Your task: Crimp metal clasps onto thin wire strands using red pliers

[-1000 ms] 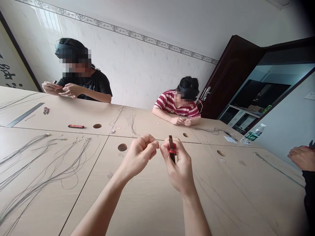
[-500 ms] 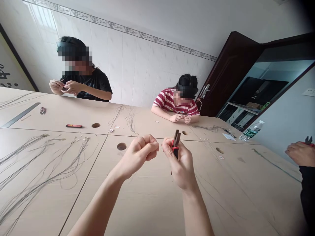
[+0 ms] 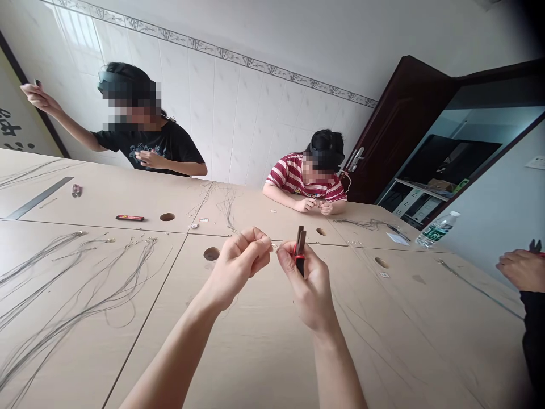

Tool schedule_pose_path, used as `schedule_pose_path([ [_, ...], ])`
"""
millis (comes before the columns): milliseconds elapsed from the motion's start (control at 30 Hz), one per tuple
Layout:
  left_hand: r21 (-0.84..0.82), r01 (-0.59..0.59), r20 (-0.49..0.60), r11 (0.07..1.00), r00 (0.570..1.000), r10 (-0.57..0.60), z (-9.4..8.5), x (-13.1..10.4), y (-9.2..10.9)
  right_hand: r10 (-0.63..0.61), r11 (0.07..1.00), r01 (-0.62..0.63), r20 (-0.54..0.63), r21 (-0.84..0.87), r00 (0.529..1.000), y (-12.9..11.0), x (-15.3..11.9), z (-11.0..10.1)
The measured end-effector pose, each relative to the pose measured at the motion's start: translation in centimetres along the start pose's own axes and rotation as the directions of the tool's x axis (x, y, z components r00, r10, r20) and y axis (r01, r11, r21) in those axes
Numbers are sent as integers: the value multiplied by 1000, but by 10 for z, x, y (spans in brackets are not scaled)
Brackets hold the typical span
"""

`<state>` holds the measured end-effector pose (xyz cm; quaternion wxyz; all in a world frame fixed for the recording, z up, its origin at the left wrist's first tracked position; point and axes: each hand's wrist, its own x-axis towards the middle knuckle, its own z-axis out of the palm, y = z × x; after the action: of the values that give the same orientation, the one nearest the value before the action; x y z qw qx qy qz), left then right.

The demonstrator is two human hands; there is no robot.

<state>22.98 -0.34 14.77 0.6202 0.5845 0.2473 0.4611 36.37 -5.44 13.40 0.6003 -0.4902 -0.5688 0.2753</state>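
Above the middle of the table [image 3: 255, 352], my left hand [image 3: 244, 261] is closed in a pinch. A small thin wire loop [image 3: 273, 246] shows at its fingertips; the rest of it is hidden by the fingers. Close beside it, my right hand [image 3: 309, 281] is wrapped round a pair of pliers [image 3: 300, 241] with red and black handles. The pliers' dark jaws point up and stand slightly apart, with nothing between them. The right thumb and finger come right up to the wire loop, and whether they pinch it I cannot tell.
Bundles of thin grey cords [image 3: 114, 289] lie on the left. Farther back are a metal ruler [image 3: 40, 199], a red and black box cutter [image 3: 130, 217] and a water bottle [image 3: 438, 229]. Two people sit opposite; a co-worker's hand [image 3: 520, 268] holds pliers at the right. Round holes [image 3: 212, 254] pierce the tabletop.
My hands have shifted slightly and the wire loop between them shows more clearly. The person at the back left has parted their hands and swung one arm out to the left.
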Motion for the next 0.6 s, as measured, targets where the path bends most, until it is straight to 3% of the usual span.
schedule_pose_path([
  [133, -38, -25, -52, 999, 998, 23, -3, 1, -1, 94, 994, -92, -26, 59, 995, 0, 1, 2],
  [333, -22, -108, -114, 994, 988, 105, -8, 4, -4, 257, 959, -268, 117, 91, 959, -3, -2, 9],
  [600, -41, -130, -87, 991, 988, 126, -4, 3, -3, 294, 945, -316, 208, 82, 933, -3, -4, 12],
])
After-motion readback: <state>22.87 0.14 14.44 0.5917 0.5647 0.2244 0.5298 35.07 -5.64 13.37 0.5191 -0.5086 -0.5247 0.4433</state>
